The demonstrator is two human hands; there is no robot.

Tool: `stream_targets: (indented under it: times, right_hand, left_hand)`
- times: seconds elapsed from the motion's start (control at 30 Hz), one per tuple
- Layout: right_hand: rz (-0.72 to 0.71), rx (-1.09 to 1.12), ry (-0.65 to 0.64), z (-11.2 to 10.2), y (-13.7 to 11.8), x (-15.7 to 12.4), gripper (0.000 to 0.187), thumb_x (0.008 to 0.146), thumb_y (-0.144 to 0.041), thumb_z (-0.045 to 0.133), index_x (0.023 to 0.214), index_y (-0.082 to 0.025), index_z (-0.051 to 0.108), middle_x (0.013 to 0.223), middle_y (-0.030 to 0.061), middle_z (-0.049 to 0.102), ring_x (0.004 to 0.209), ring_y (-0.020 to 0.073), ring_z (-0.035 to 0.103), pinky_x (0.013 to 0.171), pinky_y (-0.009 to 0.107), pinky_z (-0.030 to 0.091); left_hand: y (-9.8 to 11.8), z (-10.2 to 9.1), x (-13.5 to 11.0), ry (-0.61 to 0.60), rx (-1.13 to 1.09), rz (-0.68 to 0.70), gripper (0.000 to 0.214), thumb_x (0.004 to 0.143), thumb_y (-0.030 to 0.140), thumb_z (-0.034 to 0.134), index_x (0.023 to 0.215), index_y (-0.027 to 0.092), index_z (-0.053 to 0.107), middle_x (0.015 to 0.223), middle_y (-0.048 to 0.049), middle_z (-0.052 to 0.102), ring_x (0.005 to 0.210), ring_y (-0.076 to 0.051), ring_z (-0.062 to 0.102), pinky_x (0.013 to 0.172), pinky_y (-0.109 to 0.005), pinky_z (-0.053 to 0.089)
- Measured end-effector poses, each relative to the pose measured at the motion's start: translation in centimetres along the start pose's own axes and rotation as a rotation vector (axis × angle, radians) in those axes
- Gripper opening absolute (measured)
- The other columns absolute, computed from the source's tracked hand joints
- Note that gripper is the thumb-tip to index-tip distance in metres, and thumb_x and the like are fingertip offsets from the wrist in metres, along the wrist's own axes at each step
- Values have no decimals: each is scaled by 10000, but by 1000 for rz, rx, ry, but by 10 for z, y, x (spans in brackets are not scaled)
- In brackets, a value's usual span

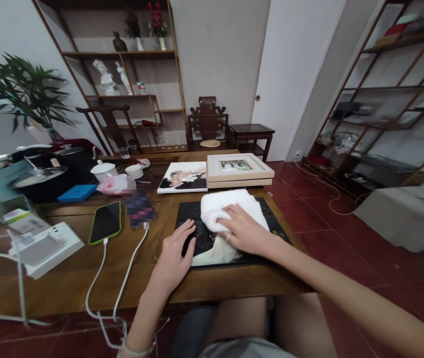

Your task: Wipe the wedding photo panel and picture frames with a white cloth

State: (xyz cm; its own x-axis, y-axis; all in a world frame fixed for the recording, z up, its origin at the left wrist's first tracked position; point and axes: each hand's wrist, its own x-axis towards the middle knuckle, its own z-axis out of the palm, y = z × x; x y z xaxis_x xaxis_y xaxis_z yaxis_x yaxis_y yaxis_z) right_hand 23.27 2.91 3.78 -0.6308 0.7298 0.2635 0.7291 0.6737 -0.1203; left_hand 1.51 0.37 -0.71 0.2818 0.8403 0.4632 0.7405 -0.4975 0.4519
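Note:
A dark photo panel point(215, 256) with a pale gown printed on it lies flat near the table's front edge. On its upper part rests a folded white towel point(234, 204). My right hand point(242, 229) presses down on the towel, its fingers curled into a fold at the towel's near left side. At the panel's left edge, my left hand point(176, 248) lies with its fingers stretched out, touching the panel and holding nothing. Part of the panel is hidden under the towel and both hands.
Behind the panel lie a white-bordered photo print point(184, 178) and a framed photo point(240, 169). Left are a charging phone point(105, 223), white cables, a white power strip point(50, 248), a blue box point(76, 192) and pots point(40, 179). Red tiled floor borders the table's right side.

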Motion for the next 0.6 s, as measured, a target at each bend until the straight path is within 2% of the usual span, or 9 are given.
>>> stream_targets:
  times: [0.17, 0.27, 0.33, 0.43, 0.53, 0.6]
  right_hand:
    - [-65, 122, -85, -9, -52, -58, 231, 781, -170, 562, 993, -203, 647, 1326, 113, 500, 1257, 325, 352, 1057, 609, 142]
    - [-110, 170, -118, -16, -59, -69, 206, 769, -186, 579, 961, -207, 651, 1296, 112, 523, 1252, 313, 365, 1064, 596, 154]
    - [-74, 169, -93, -18, -46, -61, 216, 787, -169, 558, 982, -193, 646, 1222, 130, 563, 1222, 288, 398, 1054, 544, 226]
    - [8, 71, -47, -15, -10, -33, 246, 844, -171, 507, 1056, -160, 631, 1164, 167, 574, 1162, 288, 432, 980, 488, 333]
    - [61, -20, -20, -8, 24, 2, 270, 902, -226, 462, 1115, -153, 609, 1134, 162, 590, 1114, 291, 446, 923, 461, 365]
    - [91, -38, -6, -3, 34, 19, 287, 920, -234, 432, 1137, -147, 598, 1138, 167, 590, 1114, 297, 440, 917, 478, 356]
  left_hand:
    - [0, -1, 0, -34, -3, -19, 379, 903, 298, 399, 1174, 111, 586, 1305, -154, 562, 1243, -253, 494, 1036, -476, 392]
    - [1, -2, 0, -44, -8, -21, 388, 905, 301, 388, 1172, 103, 588, 1310, -158, 556, 1251, -256, 485, 1038, -476, 392]
    - [1, -1, 0, -35, -11, -21, 386, 903, 297, 392, 1176, 104, 585, 1310, -158, 556, 1247, -255, 490, 1035, -481, 393]
    - [2, -1, 0, -19, -10, -15, 377, 898, 287, 405, 1172, 103, 587, 1300, -158, 564, 1236, -252, 502, 1032, -480, 398]
    - [2, -1, 0, -13, -3, -3, 368, 896, 278, 408, 1160, 99, 594, 1293, -162, 570, 1233, -248, 506, 1031, -470, 402]
    - [1, -2, 0, -13, 2, -2, 361, 896, 275, 411, 1160, 108, 593, 1292, -156, 572, 1233, -244, 506, 1030, -467, 404]
